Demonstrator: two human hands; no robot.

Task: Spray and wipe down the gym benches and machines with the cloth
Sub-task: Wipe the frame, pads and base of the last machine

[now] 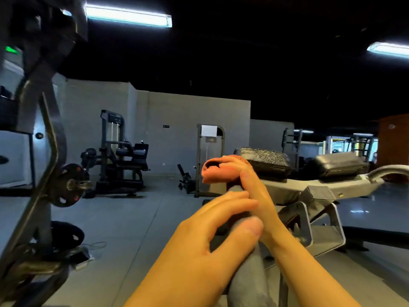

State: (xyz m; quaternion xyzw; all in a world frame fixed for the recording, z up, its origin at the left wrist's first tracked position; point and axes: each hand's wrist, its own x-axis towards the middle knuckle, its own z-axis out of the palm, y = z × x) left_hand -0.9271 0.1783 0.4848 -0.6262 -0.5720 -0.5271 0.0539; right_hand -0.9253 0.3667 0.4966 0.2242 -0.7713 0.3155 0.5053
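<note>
Grey padded bar (247, 282) of the machine runs from the near bottom edge away toward the centre. Left hand (212, 235): grip curled around this bar, thumb on top, steadying it. Right hand (250, 191): reaches further along the same bar, grip clamped on the cloth (215, 171), a pinkish-orange wad pressed at the bar's far end. No spray bottle in view; cannot tell whether this part has been sprayed.

Progress, judged only from how things lie: wiping of this bar is under way at its far end. The grey steel frame (314, 191) to the right, and the two black pads beyond it, near pad (265, 160) and right pad (340, 162), show no cloth contact now; cannot tell if they are done. Nearer pad shows a speckled sheen, wet or worn, unclear.

Left foreground: blurred dark frame with a weight plate (66, 185) on a peg; another plate lies on the floor below it. Floor (137, 218) grey, smooth, faintly reflective at right. Far: black multi-station machine (119, 156) against a grey wall (177, 129), a weight-stack frame (210, 156) mid-room, more racks far right. Ceiling dark, with tube lights (128, 16). Those machines likely remain to be wiped.
</note>
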